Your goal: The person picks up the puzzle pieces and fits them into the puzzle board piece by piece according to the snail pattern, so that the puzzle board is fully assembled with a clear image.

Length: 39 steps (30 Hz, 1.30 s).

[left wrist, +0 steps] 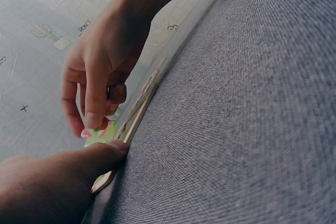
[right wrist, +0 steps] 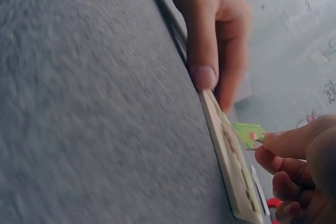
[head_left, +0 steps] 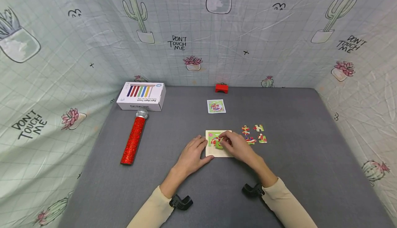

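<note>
A square wooden puzzle board (head_left: 219, 154) with a green and red picture lies on the table in front of me. My left hand (head_left: 191, 155) rests at its left side, fingers extended along the edge and thumb at the near left corner. Between thumb and fingers, my right hand (head_left: 240, 148) pinches a green puzzle piece (right wrist: 248, 132). The piece is held tilted over the board's picture area, its lower end close to the surface. Several loose puzzle pieces (head_left: 262, 138) lie right of the board, the nearest beside the right hand.
Behind the board lies a small picture card (head_left: 216, 106), with a red arch-shaped block (head_left: 221, 89) farther back. At the left are a red glittery microphone (head_left: 133, 142) and a white box (head_left: 139, 100). Patterned cloth (head_left: 217, 31) hangs behind the grey table (head_left: 186, 117).
</note>
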Available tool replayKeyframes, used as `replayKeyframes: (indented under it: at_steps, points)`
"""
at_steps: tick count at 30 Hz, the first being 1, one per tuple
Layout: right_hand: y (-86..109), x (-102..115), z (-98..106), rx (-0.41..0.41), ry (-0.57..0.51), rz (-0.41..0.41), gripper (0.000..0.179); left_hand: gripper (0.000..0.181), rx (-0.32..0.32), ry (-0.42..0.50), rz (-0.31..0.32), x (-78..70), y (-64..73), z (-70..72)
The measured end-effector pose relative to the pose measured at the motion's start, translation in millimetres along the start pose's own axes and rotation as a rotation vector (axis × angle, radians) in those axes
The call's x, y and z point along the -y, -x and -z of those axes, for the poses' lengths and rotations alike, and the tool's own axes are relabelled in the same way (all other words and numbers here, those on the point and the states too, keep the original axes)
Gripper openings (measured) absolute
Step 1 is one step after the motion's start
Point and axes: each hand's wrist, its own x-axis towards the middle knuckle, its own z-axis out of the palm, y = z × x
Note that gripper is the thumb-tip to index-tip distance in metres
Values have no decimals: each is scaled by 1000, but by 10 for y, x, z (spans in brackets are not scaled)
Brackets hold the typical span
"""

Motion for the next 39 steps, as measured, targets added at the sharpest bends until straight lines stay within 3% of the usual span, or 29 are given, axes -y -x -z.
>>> replayKeyframes:
  at_steps: [12,27,39]
  points:
    - [-18,67,-149,63,-28,21,16,64,-7,-1,-11,11,4,-10]
    - [14,99,-208,51,56,58,13,64,-12,8,-13,11,2,-1]
    - [24,101,-200,98,91,37,20,64,0,-3,-6,11,2,4]
